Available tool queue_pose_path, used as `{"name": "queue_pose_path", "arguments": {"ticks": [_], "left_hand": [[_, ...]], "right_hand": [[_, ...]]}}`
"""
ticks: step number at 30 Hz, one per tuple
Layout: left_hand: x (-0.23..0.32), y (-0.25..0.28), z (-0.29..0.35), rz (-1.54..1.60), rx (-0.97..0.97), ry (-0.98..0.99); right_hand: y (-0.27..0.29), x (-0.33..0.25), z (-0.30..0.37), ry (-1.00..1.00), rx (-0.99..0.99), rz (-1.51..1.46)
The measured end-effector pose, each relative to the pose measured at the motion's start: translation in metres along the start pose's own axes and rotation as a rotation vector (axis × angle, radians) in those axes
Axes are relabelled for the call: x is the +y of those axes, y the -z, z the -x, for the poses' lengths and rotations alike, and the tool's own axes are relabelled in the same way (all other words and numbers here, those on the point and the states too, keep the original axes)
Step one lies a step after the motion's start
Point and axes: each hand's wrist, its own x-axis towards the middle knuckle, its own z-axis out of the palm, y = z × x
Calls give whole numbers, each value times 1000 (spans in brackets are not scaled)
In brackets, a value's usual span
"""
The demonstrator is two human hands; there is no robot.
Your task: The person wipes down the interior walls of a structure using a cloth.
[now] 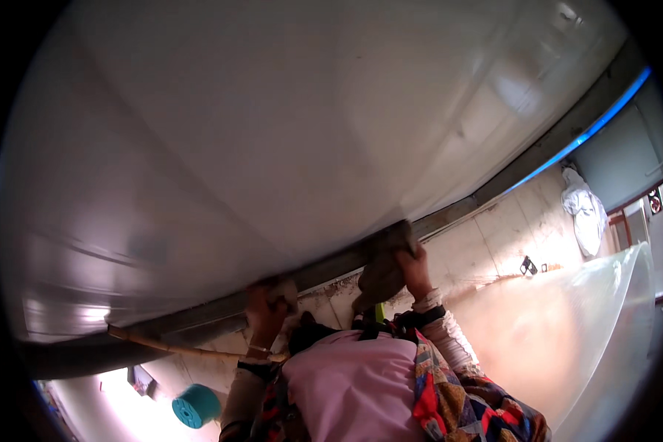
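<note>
A large, glossy pale sheet spans most of the view in front of me, with a dark grey edge rail along its near side. My right hand is closed on a dark, grey-brown cloth, which hangs down from the rail and is partly blurred. At the same rail, further left, my left hand has its fingers curled beside a small pale lump; what it grips is not plain. A thin bamboo-like stick runs from the rail's left part toward my left wrist.
A teal round tub or stool stands on the floor at lower left. Clear plastic sheeting bulges at the right. Small black items lie on the tiled floor, and a white bag-like bundle is at the far right.
</note>
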Motion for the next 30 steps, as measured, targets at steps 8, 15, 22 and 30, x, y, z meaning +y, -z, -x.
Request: {"name": "queue_pose_path", "arguments": {"ticks": [8, 15, 22, 30], "left_hand": [[-77, 76, 16, 29, 15, 244], [-103, 86, 23, -283, -39, -226], [-70, 78, 1, -194, -329, -363], [-79, 61, 12, -288, -287, -442]], "right_hand": [[-11, -48, 5, 247, 454, -182], [-110, 6, 12, -18, 418, -563], [-110, -3, 55, 40, 179, -110], [-21, -86, -2, 159, 177, -1041]]}}
